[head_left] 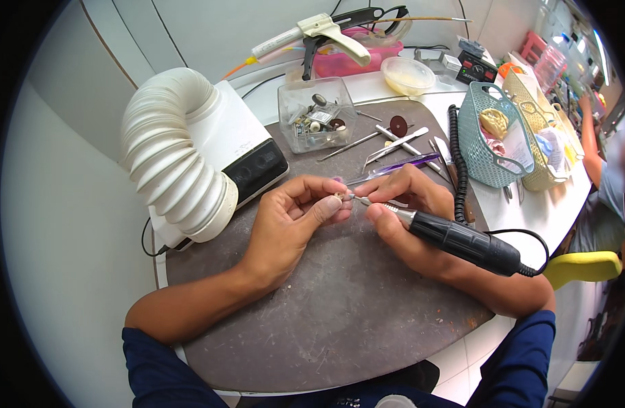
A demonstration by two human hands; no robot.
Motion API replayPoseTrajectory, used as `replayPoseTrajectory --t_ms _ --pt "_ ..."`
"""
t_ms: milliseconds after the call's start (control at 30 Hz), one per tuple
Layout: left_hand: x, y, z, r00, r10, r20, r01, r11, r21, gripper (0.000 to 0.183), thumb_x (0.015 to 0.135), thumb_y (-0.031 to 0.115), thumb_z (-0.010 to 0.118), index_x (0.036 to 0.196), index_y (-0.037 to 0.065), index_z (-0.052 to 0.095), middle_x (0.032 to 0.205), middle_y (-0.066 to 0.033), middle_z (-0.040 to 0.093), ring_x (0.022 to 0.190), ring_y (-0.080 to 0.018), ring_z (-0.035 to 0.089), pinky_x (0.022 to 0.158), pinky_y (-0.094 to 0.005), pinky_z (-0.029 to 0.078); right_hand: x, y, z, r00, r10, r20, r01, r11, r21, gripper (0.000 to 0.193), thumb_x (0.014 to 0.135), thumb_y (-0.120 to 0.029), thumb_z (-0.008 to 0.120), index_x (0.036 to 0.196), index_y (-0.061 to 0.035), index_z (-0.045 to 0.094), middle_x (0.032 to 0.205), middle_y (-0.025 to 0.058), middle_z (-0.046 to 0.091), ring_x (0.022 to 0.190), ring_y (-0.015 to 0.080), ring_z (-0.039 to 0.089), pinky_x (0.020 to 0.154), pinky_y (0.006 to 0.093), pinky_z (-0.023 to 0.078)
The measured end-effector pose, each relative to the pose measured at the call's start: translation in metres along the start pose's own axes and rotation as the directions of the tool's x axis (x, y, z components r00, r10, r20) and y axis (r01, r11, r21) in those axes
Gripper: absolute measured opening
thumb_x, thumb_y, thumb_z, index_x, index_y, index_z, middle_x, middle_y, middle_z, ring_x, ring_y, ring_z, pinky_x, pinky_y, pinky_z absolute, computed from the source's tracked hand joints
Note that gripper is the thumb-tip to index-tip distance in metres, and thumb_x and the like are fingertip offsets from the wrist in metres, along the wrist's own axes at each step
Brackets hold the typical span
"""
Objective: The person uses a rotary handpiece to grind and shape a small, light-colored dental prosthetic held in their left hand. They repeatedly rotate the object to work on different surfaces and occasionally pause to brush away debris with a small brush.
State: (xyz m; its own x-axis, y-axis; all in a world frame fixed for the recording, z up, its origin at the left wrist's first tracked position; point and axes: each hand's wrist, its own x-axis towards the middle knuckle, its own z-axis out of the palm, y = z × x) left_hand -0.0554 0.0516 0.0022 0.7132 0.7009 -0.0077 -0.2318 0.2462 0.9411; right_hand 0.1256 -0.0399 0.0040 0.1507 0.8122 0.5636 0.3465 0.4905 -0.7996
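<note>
Centrally pinched piece: one small pale piece (340, 196), mostly hidden by fingers, above the grey mat (326, 313).
Left hand (285, 221): thumb and fingertips closed on that piece.
Right hand (414, 224): wrapped around one black handpiece (465, 243), its tip at the piece; contact cannot be told.
Mat's far side: one clear box (295, 141) of small parts, one dark red disc (399, 125), several slim metal tools (350, 145).
Machine, left: one white machine (234, 122), one ribbed hose (166, 149); dark print, too small to read.
Baskets, right: one blue-green basket (489, 174), one cream basket (545, 178).
Far edge: one applicator gun (333, 41), one pink tray (360, 63), one round tub (407, 76).
Far right: one co-worker's arm (588, 139).
</note>
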Motion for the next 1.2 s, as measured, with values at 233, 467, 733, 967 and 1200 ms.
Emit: replayPoseTrajectory --t_ms 233,467,733,967,1200 --pt "-0.0003 0.0022 0.0018 1.0 -0.023 0.0 0.023 0.999 -0.033 0.021 0.097 0.01 0.062 0.113 -0.004 0.06 0.103 -0.0115 0.067 0.094 -0.0151 0.067 0.088 -0.0279 0.056 0.0002 -0.0007 -0.0033 0.998 -0.044 0.052 0.043 0.999 0.011 0.015 0.082 -0.004 0.068 0.092 0.0033 0.06 0.095 0.0199 0.071 0.089 0.0248 0.072 0.079 0.0328 0.055" --pt "0.0002 -0.0002 -0.0026 1.0 -0.018 0.014 0.018 1.0 -0.018 0.021 0.097 0.01 0.062 0.114 -0.003 0.06 0.104 -0.0113 0.067 0.092 -0.0148 0.067 0.086 -0.0277 0.057 -0.0009 -0.0043 -0.0053 0.988 0.0 0.157 -0.002 1.0 0.015 0.014 0.086 -0.007 0.066 0.094 0.0012 0.057 0.093 0.0167 0.066 0.101 0.0283 0.069 0.087 0.0367 0.053" --pt "-0.0012 -0.0012 0.0002 1.0 0.013 0.005 -0.013 0.998 0.058 0.022 0.097 0.009 0.062 0.115 -0.003 0.064 0.106 -0.0101 0.068 0.091 -0.0129 0.067 0.086 -0.0267 0.057 -0.0005 -0.0073 -0.0059 0.982 0.026 0.186 -0.029 1.0 0.011 0.013 0.089 -0.008 0.064 0.096 0.0004 0.056 0.092 0.0147 0.064 0.107 0.0277 0.067 0.093 0.0384 0.05" --pt "-0.0013 -0.0025 0.0013 0.999 0.049 -0.019 -0.048 0.998 0.044 0.022 0.097 0.008 0.062 0.115 -0.002 0.066 0.108 -0.0102 0.069 0.093 -0.0119 0.066 0.088 -0.0265 0.057 -0.0011 -0.0063 -0.0055 0.977 0.02 0.21 -0.019 1.0 -0.006 0.013 0.089 -0.007 0.064 0.097 0.0005 0.057 0.092 0.0151 0.064 0.107 0.0275 0.067 0.093 0.0378 0.05" --pt "-0.0015 0.0 -0.0025 1.0 -0.016 -0.003 0.016 0.999 -0.03 0.022 0.095 0.007 0.064 0.115 -0.001 0.065 0.112 -0.0114 0.068 0.102 -0.0147 0.065 0.09 -0.0286 0.056 -0.001 -0.0068 -0.0067 0.982 0.0 0.187 0.005 1.0 -0.029 0.014 0.088 -0.005 0.064 0.098 0.0008 0.055 0.094 0.016 0.065 0.106 0.0268 0.066 0.093 0.0369 0.049"
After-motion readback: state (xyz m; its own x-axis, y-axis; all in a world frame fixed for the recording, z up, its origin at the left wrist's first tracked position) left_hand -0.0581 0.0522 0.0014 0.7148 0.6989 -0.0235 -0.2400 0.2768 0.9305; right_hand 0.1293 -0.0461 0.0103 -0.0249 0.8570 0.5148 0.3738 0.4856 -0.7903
